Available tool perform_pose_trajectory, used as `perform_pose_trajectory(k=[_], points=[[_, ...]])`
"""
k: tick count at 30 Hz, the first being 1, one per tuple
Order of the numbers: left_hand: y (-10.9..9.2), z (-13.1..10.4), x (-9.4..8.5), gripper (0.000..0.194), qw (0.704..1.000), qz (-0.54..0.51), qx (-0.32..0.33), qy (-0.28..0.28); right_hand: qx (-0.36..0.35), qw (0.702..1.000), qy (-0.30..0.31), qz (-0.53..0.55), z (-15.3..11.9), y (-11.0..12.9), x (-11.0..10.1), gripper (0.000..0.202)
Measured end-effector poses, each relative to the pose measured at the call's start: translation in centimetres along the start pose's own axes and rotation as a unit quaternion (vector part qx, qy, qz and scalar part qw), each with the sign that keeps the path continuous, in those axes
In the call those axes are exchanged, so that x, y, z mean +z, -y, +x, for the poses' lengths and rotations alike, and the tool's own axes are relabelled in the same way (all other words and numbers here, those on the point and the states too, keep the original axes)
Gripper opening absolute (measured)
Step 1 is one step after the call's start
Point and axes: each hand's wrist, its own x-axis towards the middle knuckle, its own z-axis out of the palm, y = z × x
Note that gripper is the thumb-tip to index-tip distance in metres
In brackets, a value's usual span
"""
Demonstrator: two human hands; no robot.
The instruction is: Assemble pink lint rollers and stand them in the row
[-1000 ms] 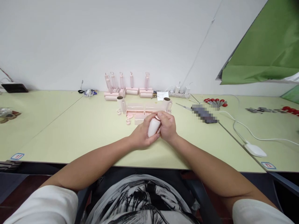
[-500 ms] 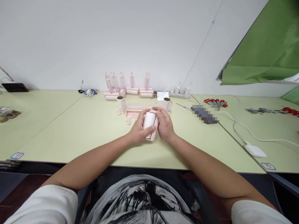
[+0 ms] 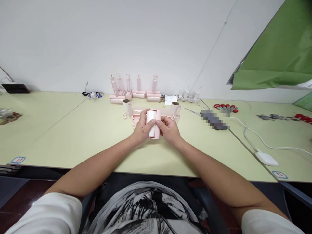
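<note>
Between my hands, raised over the table, is a lint roller head: a white sticky roll set in a pink casing, held nearly upright. My left hand wraps round the roll side, its thumb lying across the white surface. On the other side, my right hand grips the casing, thumb pressed near the seam between roll and pink shell. Just beyond, partly hidden by my hands, lie pink casing parts. Cardboard-cored rolls and clear pinkish handles stand beside them.
Several pink lint rollers stand upright along the wall. A power strip and white paper are to their right. Further right are a pixelated dark object, red-ended tools and a white charger with its cable.
The lint roller head has turned from tilted to nearly upright and risen slightly. My right hand has shifted from its top end to the casing's side, thumb now on its front.
</note>
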Motion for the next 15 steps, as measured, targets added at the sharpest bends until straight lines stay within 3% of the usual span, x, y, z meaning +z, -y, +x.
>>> perform_pose_trajectory(k=[4,8,9,12,15], points=[[-0.3,-0.1,0.0,0.072,1.0,0.019,0.019,0.01,-0.018,0.999,-0.013,-0.024,-0.1,0.4,-0.2,0.038],[-1.1,0.8,-1.9,0.079,0.995,0.08,0.048,0.046,-0.049,0.997,-0.044,-0.032,0.1,0.9,-0.8,0.037],[-1.4,1.2,-2.7,0.078,0.99,0.123,0.067,0.031,-0.055,0.996,-0.056,-0.031,0.2,0.9,-1.0,0.037],[-1.9,2.4,-5.2,0.063,0.962,0.236,0.1,-0.088,-0.056,0.995,-0.084,-0.017,0.7,0.9,-1.7,0.036],[-2.0,3.1,-6.5,0.055,0.953,0.249,0.094,-0.147,-0.049,0.995,-0.085,-0.014,1.0,0.8,-2.1,0.035]])
